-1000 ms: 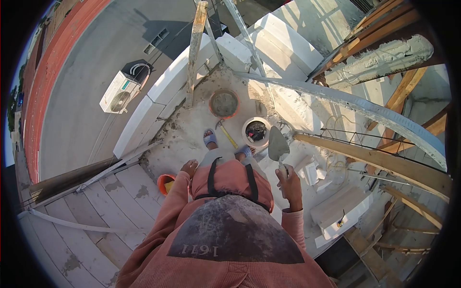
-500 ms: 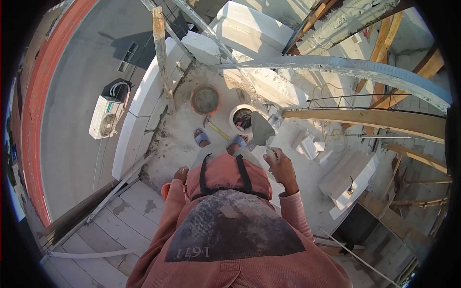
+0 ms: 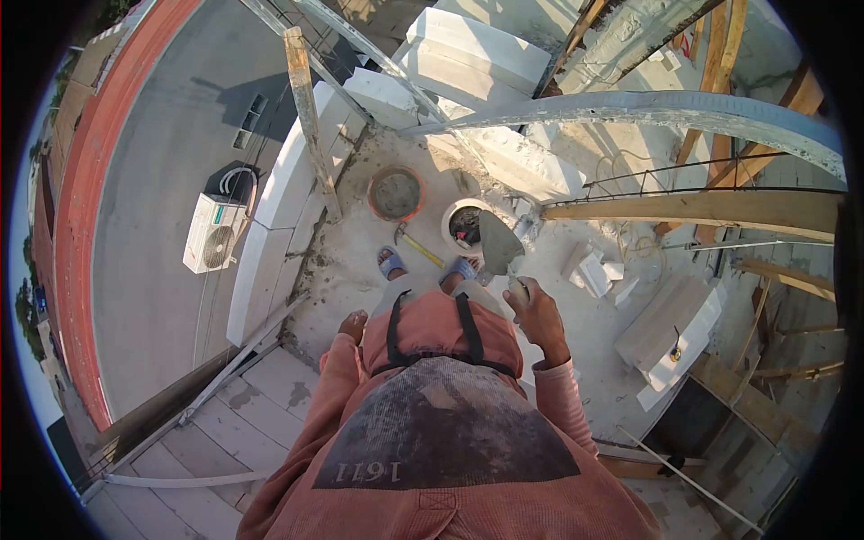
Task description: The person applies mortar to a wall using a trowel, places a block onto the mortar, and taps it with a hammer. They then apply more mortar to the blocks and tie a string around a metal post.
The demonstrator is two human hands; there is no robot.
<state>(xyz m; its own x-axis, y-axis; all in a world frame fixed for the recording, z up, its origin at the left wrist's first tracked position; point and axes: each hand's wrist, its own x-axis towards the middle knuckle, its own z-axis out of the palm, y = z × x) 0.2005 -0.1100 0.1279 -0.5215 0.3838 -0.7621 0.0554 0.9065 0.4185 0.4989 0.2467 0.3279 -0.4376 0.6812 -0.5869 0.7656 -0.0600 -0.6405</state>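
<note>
My right hand [image 3: 538, 317] is wrapped round the handle of a trowel [image 3: 500, 245]. The trowel's broad grey blade points away from me, overlapping the right edge of a round white bucket [image 3: 457, 227] with dark contents in my view. My left hand [image 3: 354, 326] hangs low beside my left hip with its fingers curled; whatever is in them, if anything, is hidden. Between my sandalled feet and the orange-rimmed tub [image 3: 396, 193] of grey mortar lies a hammer [image 3: 420, 246] with a yellow handle. Neither hand touches the tub or the hammer.
A low white block wall [image 3: 270, 216] curves along my left, with an air-conditioner unit [image 3: 214, 232] beyond it. To the right are block pieces [image 3: 592, 270], a large block [image 3: 670, 328] and a wooden beam [image 3: 693, 216]. A wooden post [image 3: 310, 121] stands by the wall.
The camera view has shifted a little, so the surroundings appear slightly farther right. The trowel stays in my right hand, its blade turned slightly. My left hand stays low at my side.
</note>
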